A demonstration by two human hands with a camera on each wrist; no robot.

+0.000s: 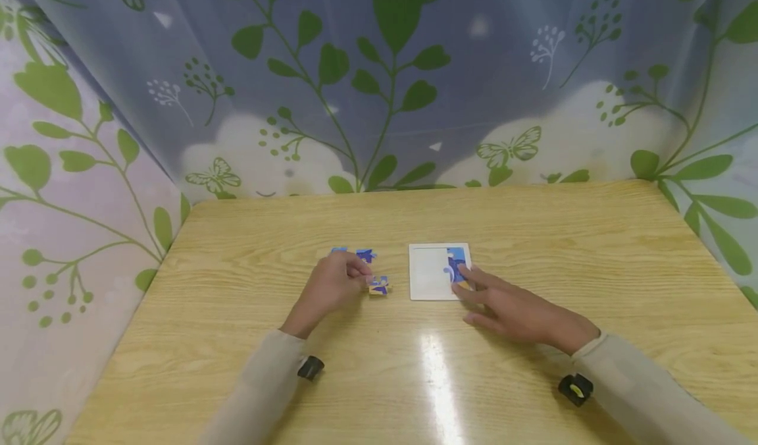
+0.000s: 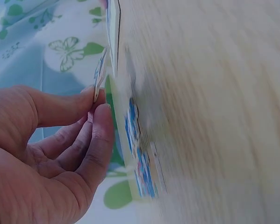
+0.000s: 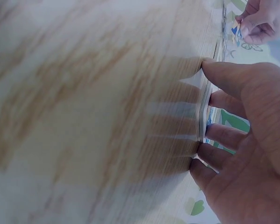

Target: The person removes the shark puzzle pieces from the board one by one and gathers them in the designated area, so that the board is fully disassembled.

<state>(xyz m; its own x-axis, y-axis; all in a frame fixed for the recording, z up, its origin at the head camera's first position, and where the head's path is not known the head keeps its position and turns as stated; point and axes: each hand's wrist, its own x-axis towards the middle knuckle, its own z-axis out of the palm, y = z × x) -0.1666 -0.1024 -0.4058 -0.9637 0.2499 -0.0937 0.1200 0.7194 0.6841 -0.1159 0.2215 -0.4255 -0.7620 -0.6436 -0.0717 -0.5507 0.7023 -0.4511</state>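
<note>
My left hand (image 1: 333,283) pinches a jigsaw piece (image 1: 379,288), blue and yellow, between thumb and fingertips. In the left wrist view that piece (image 2: 100,74) is tilted and held above the table, apart from it. Other loose pieces (image 1: 366,256), mostly blue, lie just beyond the left hand and are partly covered by it. To the right is a square white puzzle tray (image 1: 426,275) with blue joined pieces (image 1: 456,258) along its right side. My right hand (image 1: 514,308) rests at the tray's right edge, its fingers extended and touching tray and pieces.
A wooden table (image 1: 379,372) lies under everything. A curtain (image 1: 474,103) printed with leaves and butterflies stands along its back edge and left side. Each sleeve carries a small black wrist device (image 1: 576,390).
</note>
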